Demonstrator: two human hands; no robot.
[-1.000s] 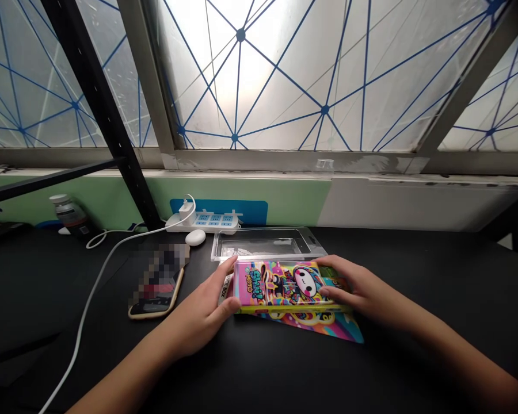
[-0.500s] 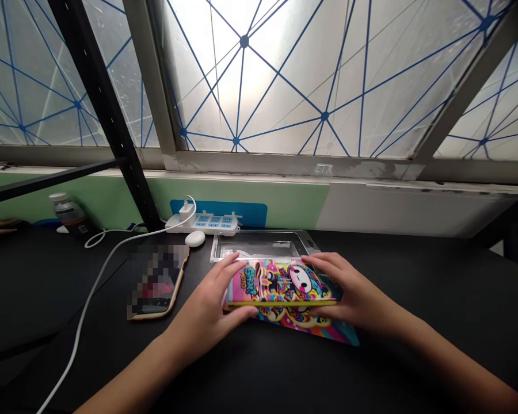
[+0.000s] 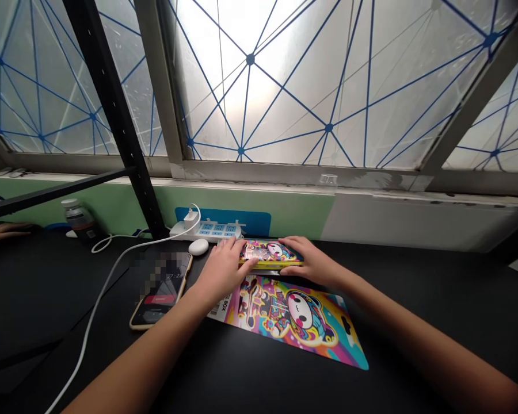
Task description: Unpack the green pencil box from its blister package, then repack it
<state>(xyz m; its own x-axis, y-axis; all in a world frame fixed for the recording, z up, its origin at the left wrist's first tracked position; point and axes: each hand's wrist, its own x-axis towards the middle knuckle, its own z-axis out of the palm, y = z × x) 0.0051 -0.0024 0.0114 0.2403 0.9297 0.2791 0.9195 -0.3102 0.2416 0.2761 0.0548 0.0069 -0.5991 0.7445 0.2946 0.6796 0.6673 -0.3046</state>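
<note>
A brightly printed pencil box (image 3: pixel 265 253) with a cartoon character on its lid lies between my two hands, near the back of the desk. My left hand (image 3: pixel 225 269) grips its left end, thumb along the front edge. At the opposite end, my right hand (image 3: pixel 309 263) is closed on it with the thumb low in front. Beneath the box a little of the clear plastic tray (image 3: pixel 265 273) shows; most of it is hidden. Closer to me lies a matching printed card (image 3: pixel 296 319) with a hang hole, flat on the desk and partly under my left wrist.
A phone (image 3: pixel 162 293) and a white rounded case (image 3: pixel 198 247) lie to the left. Behind them are a power strip (image 3: pixel 218 230) and a white cable (image 3: pixel 99 290). A bottle (image 3: pixel 81 219) and another person's hand (image 3: pixel 4 232) are farther left. A black post (image 3: pixel 116 115) rises there.
Both hands have carried the pencil box away from me, off the printed card and over the clear tray. The card is now largely uncovered. The view has shifted slightly.
</note>
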